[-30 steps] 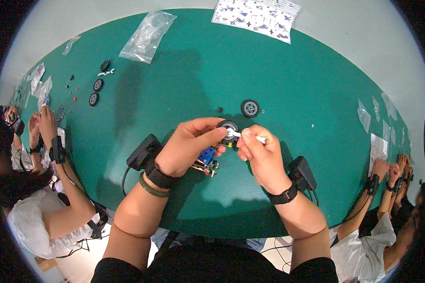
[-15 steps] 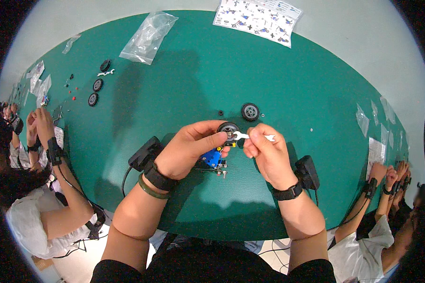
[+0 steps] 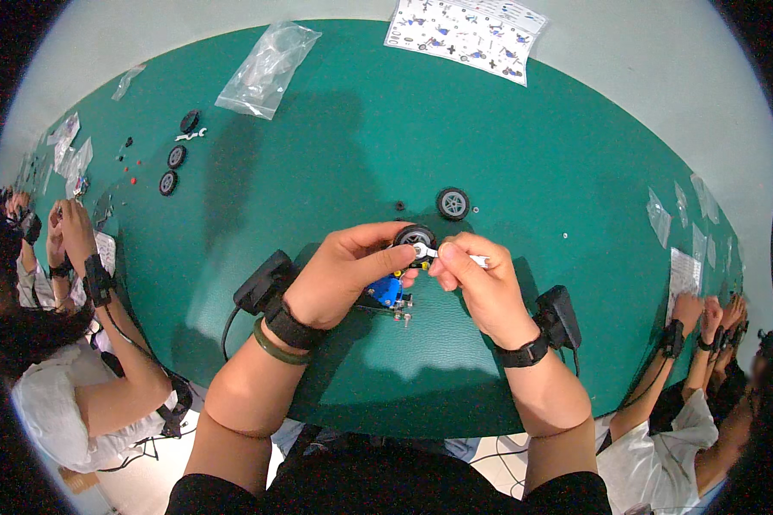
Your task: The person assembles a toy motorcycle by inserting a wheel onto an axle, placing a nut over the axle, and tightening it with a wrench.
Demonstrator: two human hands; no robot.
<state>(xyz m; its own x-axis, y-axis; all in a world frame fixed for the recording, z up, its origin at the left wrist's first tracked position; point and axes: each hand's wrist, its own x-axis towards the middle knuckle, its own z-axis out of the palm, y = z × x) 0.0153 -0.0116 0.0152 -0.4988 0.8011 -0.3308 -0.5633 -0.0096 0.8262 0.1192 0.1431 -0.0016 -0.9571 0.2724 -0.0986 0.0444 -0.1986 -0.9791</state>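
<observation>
Above the table's near middle, my left hand is closed round a small toy vehicle with blue plates and metal screws. A black wheel with a grey hub stands at its top, under my left thumb. In my right hand, a white plastic wrench is pinched between thumb and fingers. The wrench's head lies against the middle of the wheel's hub; a nut there is too small to make out. My left fingers hide part of the vehicle.
Beyond my hands lie a loose wheel, a small black part and a nut. A clear plastic bag and an instruction sheet lie at the far edge. Co-workers sit left and right; wheels lie far left.
The wrench head has shifted slightly left and down onto the wheel's hub, and my right hand has moved a little left with it. My left hand keeps its hold.
</observation>
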